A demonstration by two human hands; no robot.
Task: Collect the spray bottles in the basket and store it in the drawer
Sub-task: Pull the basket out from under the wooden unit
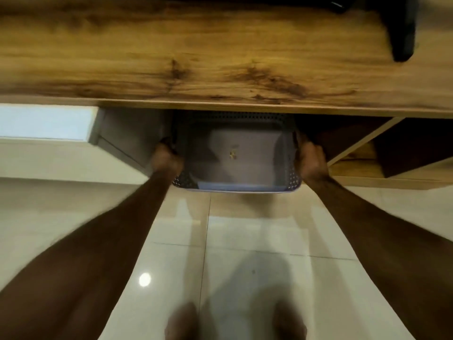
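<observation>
- No brand, label or writing can be read anywhere; the small yellowish mark on the basket floor is too blurred to make out.
- White cabinet front (46, 122) sits at far left under the brown wood-grain counter (196, 52).
- Left hand (166, 159) has its grip curled round the left rim of the basket.
- Grey perforated plastic basket (291, 177) is held level at the open drawer space, its far half under the counter edge; no bottle is visible in the part of its interior that shows.
- Right hand (311, 160) has its grip clamped on the right rim.
- Open wooden compartment (355, 168) lies at right.
- Glossy white tiled floor (245, 241) lies below, with bare feet at the bottom edge.
</observation>
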